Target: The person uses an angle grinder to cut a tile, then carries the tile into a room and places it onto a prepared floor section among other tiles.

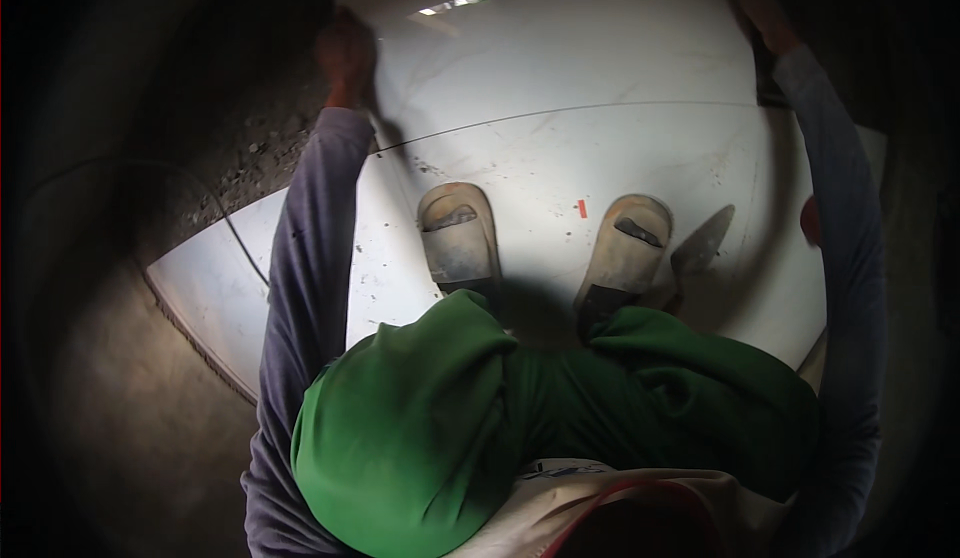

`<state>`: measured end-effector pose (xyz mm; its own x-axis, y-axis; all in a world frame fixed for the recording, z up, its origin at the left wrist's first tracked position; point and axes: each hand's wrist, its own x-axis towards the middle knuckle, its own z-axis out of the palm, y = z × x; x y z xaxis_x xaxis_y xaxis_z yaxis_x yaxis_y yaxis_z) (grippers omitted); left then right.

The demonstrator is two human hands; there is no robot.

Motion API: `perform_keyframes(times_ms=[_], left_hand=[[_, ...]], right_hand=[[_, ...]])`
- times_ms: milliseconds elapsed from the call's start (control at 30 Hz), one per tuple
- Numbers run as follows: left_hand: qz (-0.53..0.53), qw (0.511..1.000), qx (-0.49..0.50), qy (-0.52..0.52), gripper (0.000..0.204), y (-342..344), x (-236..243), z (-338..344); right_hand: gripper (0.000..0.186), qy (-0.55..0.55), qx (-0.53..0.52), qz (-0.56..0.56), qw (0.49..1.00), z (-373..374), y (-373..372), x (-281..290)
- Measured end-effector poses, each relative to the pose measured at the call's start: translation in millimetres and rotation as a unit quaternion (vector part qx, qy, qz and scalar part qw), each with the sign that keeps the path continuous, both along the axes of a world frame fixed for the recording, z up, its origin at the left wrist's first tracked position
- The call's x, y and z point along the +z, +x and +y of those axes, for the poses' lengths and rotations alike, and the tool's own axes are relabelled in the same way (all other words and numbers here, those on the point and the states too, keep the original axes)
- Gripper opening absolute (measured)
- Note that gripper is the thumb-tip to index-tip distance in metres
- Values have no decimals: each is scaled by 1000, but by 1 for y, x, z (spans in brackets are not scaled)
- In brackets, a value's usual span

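Observation:
A large glossy white panel (560,48) stretches away at the far side, its near edge meeting the white surface under my feet in a thin dark line. My left hand (347,53) is closed at the panel's left edge, fingers wrapped around it. At the right edge, my right hand (765,16) grips the panel, though its fingers are dim and partly hidden. Both arms reach forward in grey-purple sleeves. My sandalled feet (455,238) rest on the nearer white panel (540,173).
Right of my feet lies a flat pointed trowel-like blade (705,243). Something rounded and red (811,220) shows beside my right forearm. A small red mark (582,209) lies between the sandals. Left are a dark cable (225,208) and rough rubble (255,153).

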<state>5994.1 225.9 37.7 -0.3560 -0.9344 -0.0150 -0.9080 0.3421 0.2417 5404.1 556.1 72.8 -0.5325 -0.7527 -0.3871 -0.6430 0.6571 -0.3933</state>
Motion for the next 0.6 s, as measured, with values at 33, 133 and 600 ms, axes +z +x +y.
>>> perform_keyframes(times_ms=[33,133,600], left_hand=[[14,1000,-10,-6,45,1,2,3],[94,990,-96,-53,32,4,7,14],[201,973,95,54,63,-20,41,33]], right_hand=[[39,-83,14,-30,996,4,-4,-5],[41,-79,-34,-76,993,7,-3,-18],[53,-242,-182,204,931,-5,62,-17]])
